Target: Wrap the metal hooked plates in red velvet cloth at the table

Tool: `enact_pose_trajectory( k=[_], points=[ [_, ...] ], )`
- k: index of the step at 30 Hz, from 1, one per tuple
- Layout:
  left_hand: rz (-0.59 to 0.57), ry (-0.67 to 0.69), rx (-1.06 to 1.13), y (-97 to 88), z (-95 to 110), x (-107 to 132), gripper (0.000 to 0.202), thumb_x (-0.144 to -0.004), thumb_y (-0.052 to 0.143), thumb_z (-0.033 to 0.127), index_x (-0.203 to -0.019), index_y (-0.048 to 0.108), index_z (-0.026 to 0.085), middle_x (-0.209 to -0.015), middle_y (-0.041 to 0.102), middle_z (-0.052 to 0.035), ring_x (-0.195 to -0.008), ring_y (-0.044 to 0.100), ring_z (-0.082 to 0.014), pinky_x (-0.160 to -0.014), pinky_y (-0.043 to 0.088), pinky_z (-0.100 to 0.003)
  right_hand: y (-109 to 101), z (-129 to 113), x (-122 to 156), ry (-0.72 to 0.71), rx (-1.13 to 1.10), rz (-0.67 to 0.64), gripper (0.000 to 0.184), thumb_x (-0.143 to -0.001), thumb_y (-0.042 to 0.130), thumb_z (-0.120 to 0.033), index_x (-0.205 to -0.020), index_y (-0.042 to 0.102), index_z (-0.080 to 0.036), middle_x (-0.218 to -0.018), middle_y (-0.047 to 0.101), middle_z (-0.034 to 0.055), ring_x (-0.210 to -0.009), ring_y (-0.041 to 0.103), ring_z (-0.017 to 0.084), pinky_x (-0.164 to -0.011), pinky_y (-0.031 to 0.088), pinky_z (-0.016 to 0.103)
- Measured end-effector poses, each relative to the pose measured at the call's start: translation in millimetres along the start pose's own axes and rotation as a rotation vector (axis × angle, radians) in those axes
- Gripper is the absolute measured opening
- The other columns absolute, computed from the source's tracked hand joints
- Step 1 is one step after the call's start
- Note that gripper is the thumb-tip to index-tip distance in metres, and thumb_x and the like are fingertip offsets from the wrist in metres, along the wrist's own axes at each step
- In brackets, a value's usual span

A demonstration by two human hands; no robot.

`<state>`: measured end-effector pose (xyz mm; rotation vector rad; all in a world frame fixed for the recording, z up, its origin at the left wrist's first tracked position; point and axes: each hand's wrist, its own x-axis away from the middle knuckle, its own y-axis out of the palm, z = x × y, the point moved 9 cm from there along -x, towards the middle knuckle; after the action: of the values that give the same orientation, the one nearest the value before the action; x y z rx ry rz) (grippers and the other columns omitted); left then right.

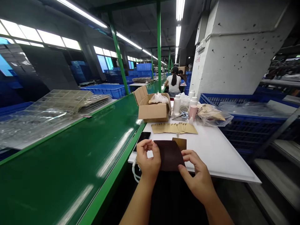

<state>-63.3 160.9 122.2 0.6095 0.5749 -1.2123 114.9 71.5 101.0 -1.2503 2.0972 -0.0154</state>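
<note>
A flat dark brown piece (169, 156), leather-like and roughly rectangular, is held up between my hands in front of the table's near edge. Thumb and fingers of my left hand (148, 157) pinch its upper left corner. At the right edge, my right hand (195, 172) grips it between thumb and fingers. Just behind it lies a brown-gold flat piece (180, 143), partly covered by the dark one. Farther back, a row of overlapping tan paper pieces (174, 128) stretches across the white table (217, 153). A phone (143, 137) rests left of my left hand.
An open cardboard box (153, 112) stands at the table's back left. White bottles (177, 104), a pink bottle (192, 112) and a plastic bag (212, 115) are beside it. A green conveyor (93, 150) runs along the left. Blue crates (248, 125) stand right; a person (173, 82) sits ahead.
</note>
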Motion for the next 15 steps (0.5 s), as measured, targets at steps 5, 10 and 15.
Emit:
enact_pose_trajectory(
  k=[5,10,15],
  points=[
    [-0.188,-0.455,0.472,14.7,-21,6,0.034,-0.075,0.061,0.019,-0.106,0.048,0.02,-0.082,0.055,-0.0002,-0.068,0.053,-0.0091,-0.062,0.044,-0.019,-8,20,0,0.113,-0.071,-0.084,0.013,-0.083,0.058,-0.027,-0.072,0.053,-0.022,-0.101,0.06,0.0037,-0.1,0.056,0.02,-0.092,0.04,0.036],
    [-0.241,-0.807,0.663,33.7,-35,24,0.05,-0.066,0.065,0.018,-0.113,0.05,0.019,-0.077,0.053,0.0023,-0.059,0.049,-0.0072,-0.053,0.04,-0.017,-9,42,0,0.148,-0.156,-0.169,0.016,-0.081,0.063,-0.033,-0.094,0.058,-0.024,-0.112,0.06,0.0045,-0.109,0.055,0.021,-0.097,0.04,0.037],
    [-0.12,-1.079,0.746,43.2,-55,50,0.056,-0.06,0.067,0.018,-0.113,0.05,0.014,-0.085,0.059,-0.0027,-0.067,0.056,-0.0105,-0.06,0.045,-0.02,-21,53,4,0.1,-0.283,-0.06,0.054,-0.078,0.063,-0.055,-0.119,0.051,-0.022,-0.121,0.056,0.0109,-0.11,0.056,0.027,-0.091,0.045,0.042]
  ],
)
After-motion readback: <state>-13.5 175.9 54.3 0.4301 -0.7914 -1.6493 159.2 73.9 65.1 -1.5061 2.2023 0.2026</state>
